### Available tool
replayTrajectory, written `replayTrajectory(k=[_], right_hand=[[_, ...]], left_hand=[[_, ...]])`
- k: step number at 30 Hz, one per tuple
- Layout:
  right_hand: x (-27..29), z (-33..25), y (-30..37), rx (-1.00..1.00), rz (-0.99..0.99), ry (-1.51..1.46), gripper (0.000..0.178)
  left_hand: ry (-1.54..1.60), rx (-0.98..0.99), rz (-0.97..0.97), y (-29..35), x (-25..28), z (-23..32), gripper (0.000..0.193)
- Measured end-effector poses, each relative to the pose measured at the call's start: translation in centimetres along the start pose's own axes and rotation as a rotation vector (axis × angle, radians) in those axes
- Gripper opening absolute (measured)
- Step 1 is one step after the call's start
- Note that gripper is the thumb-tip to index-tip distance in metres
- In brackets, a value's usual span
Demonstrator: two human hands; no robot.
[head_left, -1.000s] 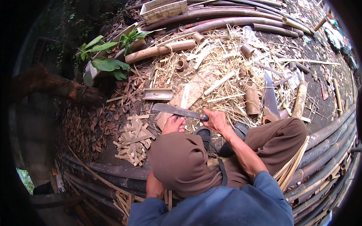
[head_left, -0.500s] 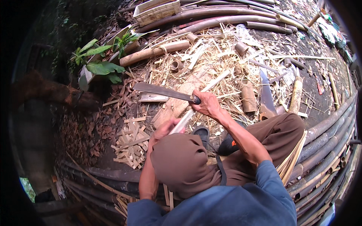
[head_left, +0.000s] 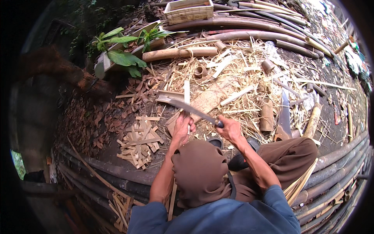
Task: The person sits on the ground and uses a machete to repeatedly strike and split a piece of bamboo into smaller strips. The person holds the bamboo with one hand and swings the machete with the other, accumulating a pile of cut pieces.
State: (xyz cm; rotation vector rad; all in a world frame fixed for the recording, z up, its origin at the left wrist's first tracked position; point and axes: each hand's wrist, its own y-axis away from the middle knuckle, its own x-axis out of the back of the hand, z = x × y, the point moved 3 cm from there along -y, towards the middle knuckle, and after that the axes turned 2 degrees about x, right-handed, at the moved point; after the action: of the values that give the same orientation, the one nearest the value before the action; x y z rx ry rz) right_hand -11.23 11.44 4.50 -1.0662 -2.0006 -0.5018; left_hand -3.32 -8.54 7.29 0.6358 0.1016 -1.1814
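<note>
My left hand [head_left: 184, 126] grips a pale bamboo strip [head_left: 187, 93], which stands nearly upright out of the fist. My right hand [head_left: 230, 130] is closed round the dark handle of a machete [head_left: 200, 114]. Its long blade slants up to the left and crosses the strip just above my left fingers; whether it touches the strip, I cannot tell. Beyond the hands a worn wooden board [head_left: 212, 95] lies on the ground among shavings. Another pale bamboo strip [head_left: 237, 96] rests near its right side. To the left is a pile of short flat strips [head_left: 141, 145].
A saw [head_left: 284, 113] and a bamboo tube [head_left: 267, 115] lie to the right. Bamboo poles [head_left: 257, 26] stretch across the back, near a pale crate [head_left: 189, 11]. More poles [head_left: 331, 167] flank my seat. A leafy plant [head_left: 124, 58] grows at the back left.
The strip in my left hand has swung from a diagonal to nearly upright. My hands have moved apart, and the machete blade now slopes more steeply across the strip. The view has shifted.
</note>
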Motion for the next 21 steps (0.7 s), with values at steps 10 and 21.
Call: replayTrajectory(k=[10, 21], right_hand=[[0.2, -1.4, -2.2, 0.196, 0.081, 0.126, 0.017], [4.3, 6.3, -2.1, -0.422, 0.233, -0.554, 0.027]], left_hand=[[0.020, 0.159, -0.032, 3.6, -0.1, 1.4, 0.039], [-0.274, 0.136, 0.165, 7.6, 4.2, -2.8, 0.032]])
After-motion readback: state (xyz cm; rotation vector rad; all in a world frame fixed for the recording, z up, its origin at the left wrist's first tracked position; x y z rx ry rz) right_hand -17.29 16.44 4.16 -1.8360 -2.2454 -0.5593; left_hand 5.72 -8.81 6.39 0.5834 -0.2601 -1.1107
